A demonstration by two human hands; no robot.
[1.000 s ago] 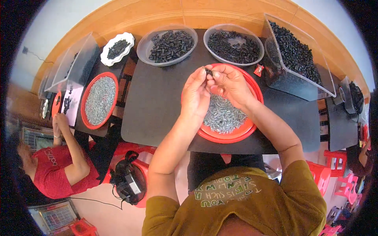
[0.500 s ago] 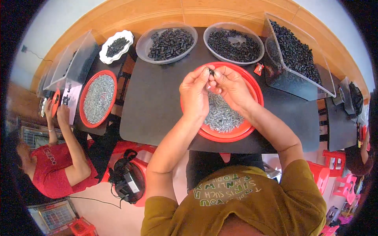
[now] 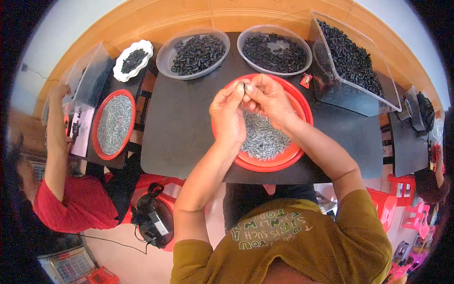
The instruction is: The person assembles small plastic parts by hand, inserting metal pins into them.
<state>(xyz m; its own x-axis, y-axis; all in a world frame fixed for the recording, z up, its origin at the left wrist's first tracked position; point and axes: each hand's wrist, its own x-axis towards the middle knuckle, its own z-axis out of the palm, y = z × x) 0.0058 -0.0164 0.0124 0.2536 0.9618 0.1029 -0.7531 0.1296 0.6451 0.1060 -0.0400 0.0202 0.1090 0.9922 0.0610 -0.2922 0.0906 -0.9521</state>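
My left hand (image 3: 228,110) and my right hand (image 3: 270,100) meet above a round red tray (image 3: 272,165). Their thumbs and fingertips pinch together on a small black part (image 3: 244,87), mostly covered by the fingers, so its exact kind does not show. Under the hands, the tray holds a heap of small shiny metal pieces (image 3: 265,138). Beyond it stand two clear round tubs, one with short black cylindrical parts (image 3: 198,54) and the other with smaller black parts (image 3: 272,54).
A clear bin (image 3: 347,94) of black parts stands at the right, beside a small red packet (image 3: 306,80). On the left table are a white scalloped plate (image 3: 119,71) and a red tray (image 3: 97,142) of metal pieces. A co-worker in a red shirt (image 3: 78,208) sits there.
My fingertips have closed more tightly around the small black part, covering more of it. The co-worker at left has raised an arm toward the clear bin there. The view has shifted slightly.
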